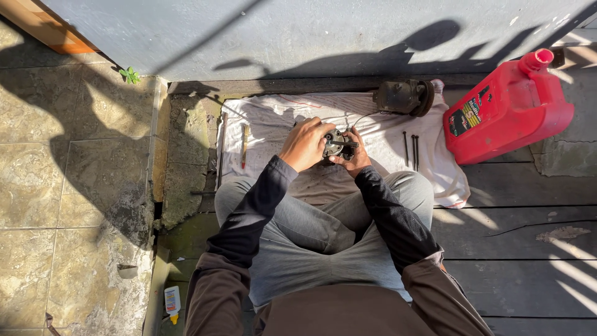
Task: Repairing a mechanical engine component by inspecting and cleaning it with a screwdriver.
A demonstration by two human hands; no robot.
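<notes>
I sit on the ground with my knees up, both hands held over a white cloth (273,118). My left hand (305,144) grips a small round dark metal part (334,143) from the left. My right hand (352,155) holds the same part from the right, fingers curled around a dark rod-like piece on it. Much of the part is hidden by my fingers.
On the cloth lie a screwdriver (245,144) at the left, long dark bolts (411,149) at the right, and a dark motor-like housing (403,96) at the back. A red fuel can (507,109) stands at the right. A small bottle (172,302) lies by my left hip.
</notes>
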